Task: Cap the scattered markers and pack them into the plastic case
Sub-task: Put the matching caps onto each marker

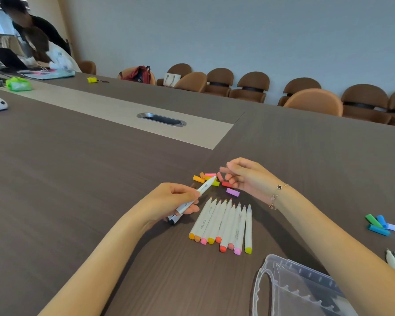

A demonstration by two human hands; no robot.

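markers, uncapped: one white marker [195, 195] gripped in the left hand [169, 201], tip raised toward the right hand [246, 176], which pinches a dusty-pink cap [225, 169] between thumb and fingertips. loose caps [209, 179] in orange, pink, yellow, red and lilac lie on the desk [78, 179] just beyond the two hands. nine uncapped markers [224, 224] lie side by side nearer the desk's near edge, tips pointing away. clear plastic case [299, 290] rests at the near edge; blue and green caps [381, 225] lie toward the right edge.
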